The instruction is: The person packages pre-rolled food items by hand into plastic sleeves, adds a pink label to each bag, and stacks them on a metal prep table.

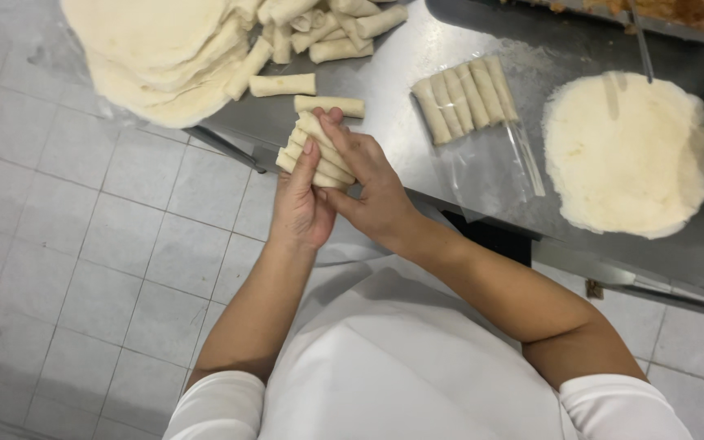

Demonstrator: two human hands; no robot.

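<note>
Pale, floury dough is everywhere on this steel table point(417, 61). I have both hands up at its near edge, clasped around a small bundle of spring rolls point(317, 153): my left hand point(299, 204) cups the rolls from below with the fingers closed up along their ends, and my right hand point(368, 183) clamps over the top, fingertips pressing the stack square. The bundle sits just clear of the table edge, held in the air between my palms. One loose roll point(329, 105) lies just beyond it, another single roll point(282, 85) a little further, and a heap of finished rolls point(319, 28) sits near the stack of round wrappers point(156, 57). To the right, a clear bag point(482, 130) already holds a neat row of rolls, and past it lies a second wrapper stack point(629, 155).

I judge this to be the gathering step, lining rolls into a packable row. The next move, I think, calls for keeping the bundle squeezed evenly so none slip out.
</note>
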